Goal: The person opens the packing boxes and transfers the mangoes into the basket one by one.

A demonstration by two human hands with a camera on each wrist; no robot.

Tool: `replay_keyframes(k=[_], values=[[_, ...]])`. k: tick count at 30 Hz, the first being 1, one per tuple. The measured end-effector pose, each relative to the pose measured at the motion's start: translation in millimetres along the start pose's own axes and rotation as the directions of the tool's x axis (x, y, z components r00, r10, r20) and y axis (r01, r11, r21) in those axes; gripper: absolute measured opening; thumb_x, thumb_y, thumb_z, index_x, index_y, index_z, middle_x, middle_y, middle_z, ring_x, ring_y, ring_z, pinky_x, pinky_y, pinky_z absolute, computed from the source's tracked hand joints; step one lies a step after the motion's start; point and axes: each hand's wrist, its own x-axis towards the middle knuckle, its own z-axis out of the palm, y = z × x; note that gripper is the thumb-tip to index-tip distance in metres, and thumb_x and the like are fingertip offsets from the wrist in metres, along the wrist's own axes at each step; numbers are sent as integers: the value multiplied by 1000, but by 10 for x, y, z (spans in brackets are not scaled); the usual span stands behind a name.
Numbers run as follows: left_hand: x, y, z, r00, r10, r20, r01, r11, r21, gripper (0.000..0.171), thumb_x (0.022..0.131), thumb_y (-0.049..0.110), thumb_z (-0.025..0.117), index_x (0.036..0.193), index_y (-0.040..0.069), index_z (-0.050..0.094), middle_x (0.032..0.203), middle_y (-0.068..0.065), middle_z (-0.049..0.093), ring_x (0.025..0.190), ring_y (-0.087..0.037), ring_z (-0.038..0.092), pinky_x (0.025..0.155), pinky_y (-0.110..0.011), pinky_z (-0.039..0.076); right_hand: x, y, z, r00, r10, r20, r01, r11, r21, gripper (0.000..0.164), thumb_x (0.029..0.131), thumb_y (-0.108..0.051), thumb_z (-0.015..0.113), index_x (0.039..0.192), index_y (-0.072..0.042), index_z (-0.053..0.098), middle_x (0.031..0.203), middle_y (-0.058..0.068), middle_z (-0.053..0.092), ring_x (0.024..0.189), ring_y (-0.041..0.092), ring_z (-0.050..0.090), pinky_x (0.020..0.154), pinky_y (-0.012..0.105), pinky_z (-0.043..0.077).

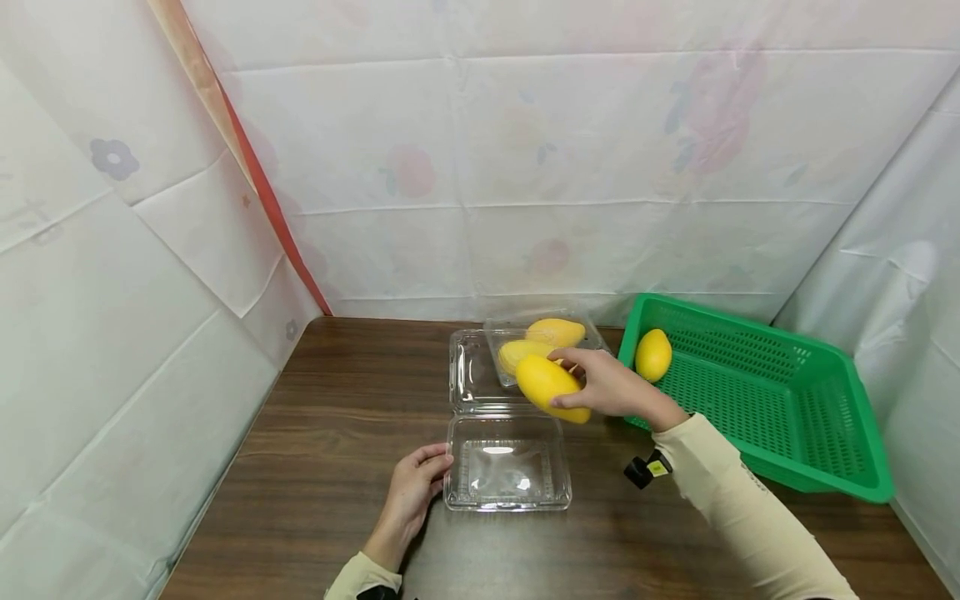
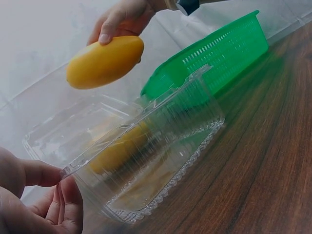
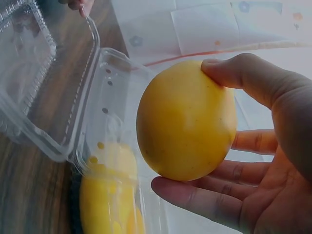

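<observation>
The relation to mind is the mango (image 1: 543, 383) against the clamshell base (image 1: 507, 505): the fruit hangs clear of the bench (image 1: 337, 417), on the far, right side of the base, near the right end of its hinge. Its long axis slants across the hinge line, one end toward the bench's far edge and left, the other toward the near edge and right. It sits on the left side of the right hand (image 1: 603, 383), whose grip clasps it between thumb and fingers; this is the nearer hand. The left hand (image 1: 411, 492) pinches the left rim of the clamshell base.

The mango is plump, smooth and even yellow, narrowing at the ends, with tiny dark specks showing close up. The clamshell lid (image 1: 468, 377) lies folded back toward the far edge, where a second clamshell (image 1: 597, 337) contains two more yellow mangoes (image 1: 557, 332). A green basket (image 1: 757, 417) near the far right corner carries a single mango (image 1: 653, 356).
</observation>
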Motion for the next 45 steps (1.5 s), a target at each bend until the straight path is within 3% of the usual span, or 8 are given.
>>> replay_keyframes(k=[5,12,19,35,45], values=[[17,-6,-15,1000,2,-7,-2,1000,1,33,89,2,63,118,-12,56,83,3,63,72,-8,57,66,-18,51,-11,44,-63,1000,12,-18,-12,1000,3,63,83,-34,77,135,-7,52,119,13,65,105,27,62,88,45,54],[4,-21,-50,994,90,63,-88,995,-41,27,88,6,66,110,-7,61,84,3,64,72,-7,58,65,-17,51,-11,104,-145,999,14,-42,-14,1000,-4,64,84,-30,77,136,-5,51,120,13,64,103,27,62,88,46,54],[24,-8,-16,1000,-1,-2,1,1000,2,35,89,2,63,120,-13,55,83,3,63,70,-7,57,65,-18,51,-7,127,-229,999,32,-43,-32,999,-12,64,84,-31,76,136,-4,51,121,14,63,103,28,62,87,45,54],[36,-2,-10,1000,-2,-8,2,1000,10,32,90,2,61,119,-12,56,84,1,63,72,-9,57,65,-19,52,-62,298,-468,985,134,-107,-137,990,-19,67,86,-36,74,139,-4,48,121,19,61,104,31,60,83,46,54],[29,-12,-10,1000,8,4,-8,1000,-6,31,91,3,61,118,-12,56,83,4,62,73,-6,57,65,-18,51,-107,442,-559,976,178,-127,-180,984,-6,68,86,-36,73,139,-4,47,125,24,58,103,35,63,76,40,57]])
